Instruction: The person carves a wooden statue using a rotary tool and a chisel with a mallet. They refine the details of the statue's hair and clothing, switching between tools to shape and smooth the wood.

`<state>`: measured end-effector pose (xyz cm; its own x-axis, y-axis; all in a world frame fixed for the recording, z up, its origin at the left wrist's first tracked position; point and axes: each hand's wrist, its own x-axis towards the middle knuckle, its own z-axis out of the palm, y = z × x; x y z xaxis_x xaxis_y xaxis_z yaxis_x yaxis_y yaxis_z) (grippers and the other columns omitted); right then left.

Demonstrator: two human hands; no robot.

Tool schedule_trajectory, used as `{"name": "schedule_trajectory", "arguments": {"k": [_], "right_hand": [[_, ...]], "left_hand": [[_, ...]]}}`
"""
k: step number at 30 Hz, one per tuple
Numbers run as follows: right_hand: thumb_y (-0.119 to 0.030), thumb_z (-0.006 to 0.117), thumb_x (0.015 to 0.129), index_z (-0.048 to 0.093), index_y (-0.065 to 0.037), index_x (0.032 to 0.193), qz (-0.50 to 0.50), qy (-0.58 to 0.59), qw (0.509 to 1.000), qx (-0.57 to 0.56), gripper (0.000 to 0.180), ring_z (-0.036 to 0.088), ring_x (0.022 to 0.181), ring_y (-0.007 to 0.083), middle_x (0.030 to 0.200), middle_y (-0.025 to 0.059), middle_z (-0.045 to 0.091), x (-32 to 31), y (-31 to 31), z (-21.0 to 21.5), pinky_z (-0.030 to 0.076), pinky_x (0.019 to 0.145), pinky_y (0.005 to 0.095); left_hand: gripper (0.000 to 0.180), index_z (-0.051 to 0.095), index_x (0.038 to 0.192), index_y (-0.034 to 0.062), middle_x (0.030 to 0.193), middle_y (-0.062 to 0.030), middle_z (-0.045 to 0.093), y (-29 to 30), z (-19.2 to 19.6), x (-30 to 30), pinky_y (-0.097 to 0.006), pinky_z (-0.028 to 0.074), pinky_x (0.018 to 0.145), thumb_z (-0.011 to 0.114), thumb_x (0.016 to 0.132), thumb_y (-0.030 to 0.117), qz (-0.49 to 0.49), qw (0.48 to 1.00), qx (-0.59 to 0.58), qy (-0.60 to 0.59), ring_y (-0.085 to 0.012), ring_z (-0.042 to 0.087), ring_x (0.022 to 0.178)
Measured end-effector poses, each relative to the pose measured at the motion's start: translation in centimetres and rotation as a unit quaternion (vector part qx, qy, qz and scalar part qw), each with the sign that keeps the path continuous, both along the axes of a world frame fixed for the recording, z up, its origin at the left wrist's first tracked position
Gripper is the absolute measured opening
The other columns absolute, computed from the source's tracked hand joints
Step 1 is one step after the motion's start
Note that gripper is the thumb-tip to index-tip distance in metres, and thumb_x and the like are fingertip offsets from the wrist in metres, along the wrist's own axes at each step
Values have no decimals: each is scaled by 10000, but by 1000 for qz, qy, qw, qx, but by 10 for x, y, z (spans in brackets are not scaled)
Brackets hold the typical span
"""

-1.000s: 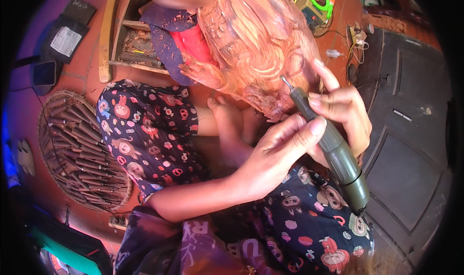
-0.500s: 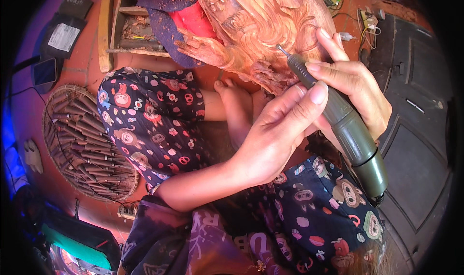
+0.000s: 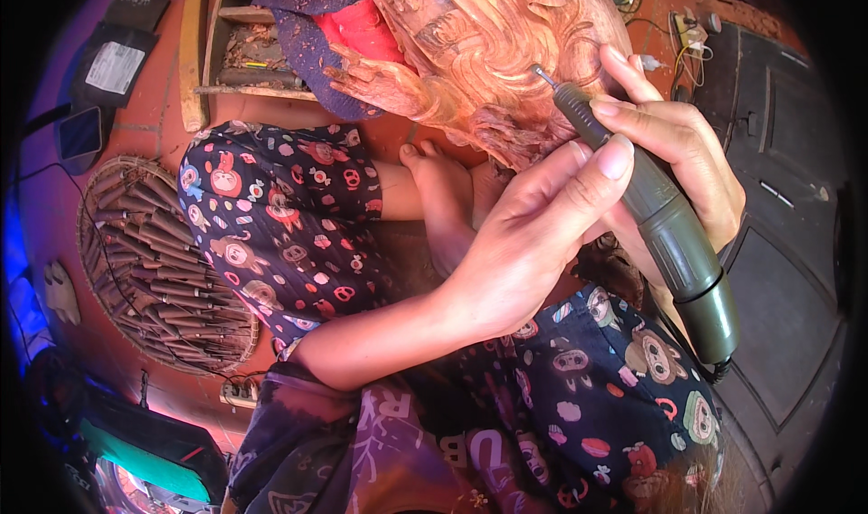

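A dark green rotary carving tool point(image 3: 678, 247) slants across the right of the view, its thin metal bit at the surface of a reddish wood carving point(image 3: 479, 39). My right hand point(image 3: 692, 152) is wrapped around the tool's far side, with fingers near its ribbed neck. From the left, my left hand point(image 3: 533, 243) closes on the same tool, its thumb lying along the body. Swirling, curved relief covers the wood near the bit. Some of my left fingers are hidden behind the thumb and tool.
A round basket point(image 3: 90, 270) of brown-handled carving tools stands on the tiled floor at left. A phone point(image 3: 81, 132) lies beyond it. A wooden tray point(image 3: 258, 91) with shavings sits near the dark blue cloth point(image 3: 316, 62). Dark panelled wood point(image 3: 768, 315) lies at right.
Both hands and the rotary tool have shifted slightly right. The bit has moved a little away from me and to the right over the carving. Both hands keep their hold.
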<state>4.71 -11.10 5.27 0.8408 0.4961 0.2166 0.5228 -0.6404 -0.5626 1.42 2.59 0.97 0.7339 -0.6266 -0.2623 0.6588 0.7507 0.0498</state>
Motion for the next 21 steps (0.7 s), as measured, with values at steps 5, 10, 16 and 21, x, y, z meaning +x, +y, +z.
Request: {"name": "schedule_trajectory", "arguments": {"k": [5, 10, 16, 21], "right_hand": [[51, 721, 702, 634, 90, 1029, -9, -8, 1000, -8, 340, 601, 1117, 409, 982, 206, 642, 0, -1, 0, 479, 961, 435], [49, 707, 707, 627, 95, 1043, -8, -20, 1000, 11, 349, 610, 1101, 404, 987, 210, 642, 0, -2, -2, 486, 953, 439], [52, 693, 702, 624, 98, 1045, -13, -32, 999, 6, 353, 616, 1090, 401, 993, 215, 642, 2, -3, -3, 489, 951, 442], [62, 692, 695, 626, 93, 1041, -13, -30, 999, 3, 353, 613, 1095, 403, 997, 213, 642, 1, -3, -4, 487, 953, 440]], "left_hand": [[375, 562, 915, 42, 1058, -42, 547, -1, -5, -1, -331, 389, 946, 355, 1047, 326, 15, 999, -4, -35, -128, 502, 1015], [372, 567, 923, 38, 1027, -40, 556, -3, -8, 0, -326, 402, 927, 354, 1048, 317, 15, 999, -17, -44, -122, 516, 988], [262, 561, 961, 72, 915, 78, 460, -7, -9, 2, -202, 364, 758, 444, 1033, 296, 33, 998, -40, -36, -6, 414, 858], [286, 556, 943, 67, 946, 40, 491, -5, -14, 0, -242, 376, 808, 421, 1037, 301, 23, 998, -32, -43, -48, 447, 892]]}}
